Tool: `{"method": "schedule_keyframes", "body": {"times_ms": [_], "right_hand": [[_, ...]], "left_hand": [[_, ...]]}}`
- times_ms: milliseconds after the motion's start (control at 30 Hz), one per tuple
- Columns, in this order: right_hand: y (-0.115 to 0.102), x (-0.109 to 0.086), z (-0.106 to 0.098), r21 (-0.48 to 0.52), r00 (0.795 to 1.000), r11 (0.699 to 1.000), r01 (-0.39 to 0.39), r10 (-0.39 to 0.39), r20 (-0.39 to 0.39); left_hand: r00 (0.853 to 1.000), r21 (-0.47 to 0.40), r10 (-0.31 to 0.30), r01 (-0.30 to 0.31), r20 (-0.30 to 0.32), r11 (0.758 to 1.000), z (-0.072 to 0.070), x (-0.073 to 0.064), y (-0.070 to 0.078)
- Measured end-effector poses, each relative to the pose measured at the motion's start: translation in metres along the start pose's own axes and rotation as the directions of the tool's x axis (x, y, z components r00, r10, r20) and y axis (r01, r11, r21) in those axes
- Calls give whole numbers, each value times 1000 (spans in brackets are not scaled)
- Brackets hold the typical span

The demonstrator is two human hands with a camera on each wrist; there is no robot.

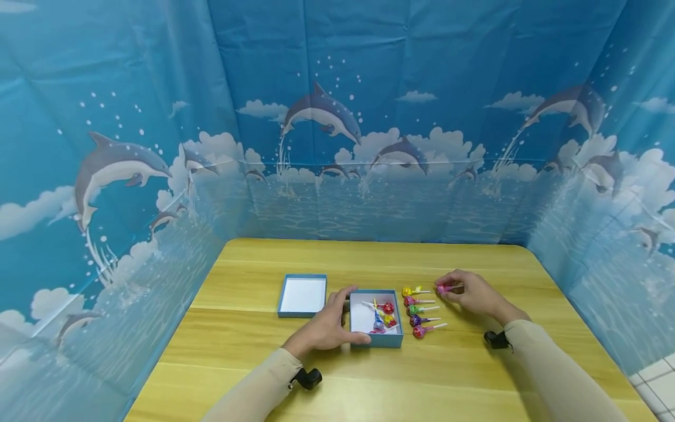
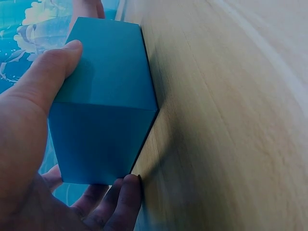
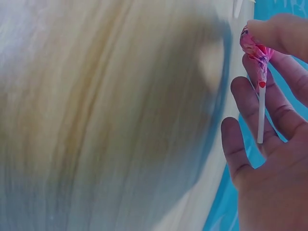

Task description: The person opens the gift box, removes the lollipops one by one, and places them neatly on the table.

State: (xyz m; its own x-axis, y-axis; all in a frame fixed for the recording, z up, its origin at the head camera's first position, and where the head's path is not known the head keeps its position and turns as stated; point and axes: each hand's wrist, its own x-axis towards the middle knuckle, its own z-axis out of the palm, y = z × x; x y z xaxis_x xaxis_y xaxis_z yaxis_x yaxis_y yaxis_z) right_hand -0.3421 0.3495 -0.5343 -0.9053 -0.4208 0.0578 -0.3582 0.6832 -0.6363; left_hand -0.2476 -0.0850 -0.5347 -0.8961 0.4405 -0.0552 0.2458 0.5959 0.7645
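My left hand (image 1: 329, 323) grips a blue box (image 1: 377, 340) across its left side, thumb at the front wall and fingers at the back. Several wrapped lollipops (image 1: 388, 320) lie jumbled inside it. In the left wrist view the thumb presses one face of the box (image 2: 103, 139) while fingertips curl round the opposite edge. My right hand (image 1: 469, 295) pinches a pink lollipop (image 3: 257, 53) by its wrapped head between thumb and fingers, its white stick lying along the fingers. This hand is just right of a column of lollipops (image 1: 416, 320) laid on the table, sticks pointing right.
A blue-edged lid with a white inside (image 1: 303, 295) lies left of the box. Everything stands on a yellow wood-grain table (image 1: 369, 381). Blue dolphin-print sheeting (image 1: 327, 193) hangs along its back and sides.
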Motion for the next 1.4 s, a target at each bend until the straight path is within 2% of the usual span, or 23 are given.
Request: {"method": "schedule_keyframes", "body": {"times_ms": [367,1400], "right_hand": [[5,1,6,-12,1000,1000,-16,16,-1],[8,-1,5,3,1000,1000,22,-22,19]], "left_hand": [[1000,-1,-6,6,-8,1000,2,0,-1],[1000,-2,-4,4,-8,1000,2,0,1]]}}
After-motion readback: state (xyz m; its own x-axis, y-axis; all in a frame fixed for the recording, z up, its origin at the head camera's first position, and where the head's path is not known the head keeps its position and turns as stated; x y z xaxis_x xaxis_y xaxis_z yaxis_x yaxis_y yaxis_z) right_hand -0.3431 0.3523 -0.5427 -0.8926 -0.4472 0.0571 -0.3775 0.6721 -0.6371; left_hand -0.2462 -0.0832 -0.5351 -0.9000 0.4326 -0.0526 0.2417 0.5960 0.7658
